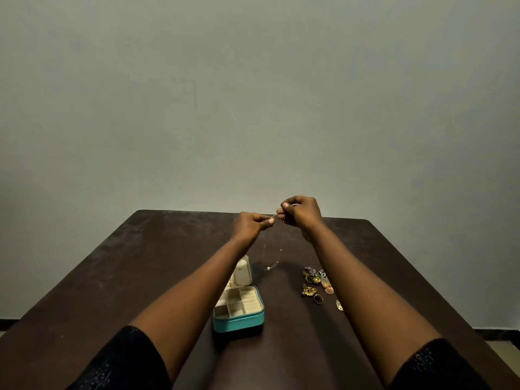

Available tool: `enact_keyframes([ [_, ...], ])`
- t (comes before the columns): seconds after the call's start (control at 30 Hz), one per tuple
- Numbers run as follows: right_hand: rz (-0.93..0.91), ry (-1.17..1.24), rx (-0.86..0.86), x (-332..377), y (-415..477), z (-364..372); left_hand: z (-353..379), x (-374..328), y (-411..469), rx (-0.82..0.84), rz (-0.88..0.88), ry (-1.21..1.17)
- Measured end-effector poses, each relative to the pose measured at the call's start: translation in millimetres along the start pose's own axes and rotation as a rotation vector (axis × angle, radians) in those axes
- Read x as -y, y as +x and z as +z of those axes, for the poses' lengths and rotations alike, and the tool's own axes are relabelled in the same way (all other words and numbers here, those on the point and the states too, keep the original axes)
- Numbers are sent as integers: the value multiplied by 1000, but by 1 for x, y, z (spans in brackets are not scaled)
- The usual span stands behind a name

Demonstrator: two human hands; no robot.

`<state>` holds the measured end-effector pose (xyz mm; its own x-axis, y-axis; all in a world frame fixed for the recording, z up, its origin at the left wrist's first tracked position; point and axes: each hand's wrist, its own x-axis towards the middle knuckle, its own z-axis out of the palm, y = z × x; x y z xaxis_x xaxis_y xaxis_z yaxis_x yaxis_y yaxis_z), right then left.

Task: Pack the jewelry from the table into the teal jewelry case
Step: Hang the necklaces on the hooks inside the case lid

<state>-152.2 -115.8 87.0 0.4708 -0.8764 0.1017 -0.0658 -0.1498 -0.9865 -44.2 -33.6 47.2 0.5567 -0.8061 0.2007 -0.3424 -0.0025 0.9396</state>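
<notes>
Necklace (268,268) up in the air at centre frame, thin chain drooping in a loop with a pale bead at the bottom, just clear of the table (112,277) or barely brushing it, hard to call. Left hand (249,226) pinching one end between thumb and fingertips, right hand (302,212) pinching the other, a touch higher and close beside it. Held high and spread like that most likely to keep the chain from tangling, or to work the clasp; too small to say which. Lower centre, teal jewelry case (239,322) lying open, lid (244,273) standing up at the back, cream compartments looking bare from here, one corner hidden behind the left forearm. Parked right below the hands, so only a short drop needed. Right of the case, loose pieces (318,282) in a small cluster, gold and dark, untouched on the wood. Early going, by the look: one piece in hand, the rest waiting. Next up, probably bead down first, chain coiled in slowly.
</notes>
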Motion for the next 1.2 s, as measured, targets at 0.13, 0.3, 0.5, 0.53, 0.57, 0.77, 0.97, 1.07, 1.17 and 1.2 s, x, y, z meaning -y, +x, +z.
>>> enact_keyframes([
  [0.13,90,46,66,12,-7,-2,-3,-17,-10,-11,16,-199],
  [0.3,37,-98,169,22,-19,-3,-7,-25,-18,-1,-195,-519],
  [0.5,-222,-544,125,26,-24,1,-13,-19,-25,269,-552,-590],
  [0.53,-229,-523,115,26,-26,2,-13,-18,-27,303,-603,-590],
  [0.57,-227,-500,103,27,-28,3,-13,-18,-30,339,-643,-591],
  [0.77,-141,-324,34,39,-42,4,-12,-11,-43,655,-768,-593],
  [0.97,-72,-277,47,48,-49,1,-5,-4,-47,561,-682,-706],
  [1.07,1,-235,60,47,-52,0,-5,-2,-46,441,-511,-749],
  [1.17,79,-143,80,43,-54,1,-4,-4,-48,339,-415,-886],
  [1.2,93,-120,77,42,-55,1,-3,-4,-48,309,-394,-941],
])
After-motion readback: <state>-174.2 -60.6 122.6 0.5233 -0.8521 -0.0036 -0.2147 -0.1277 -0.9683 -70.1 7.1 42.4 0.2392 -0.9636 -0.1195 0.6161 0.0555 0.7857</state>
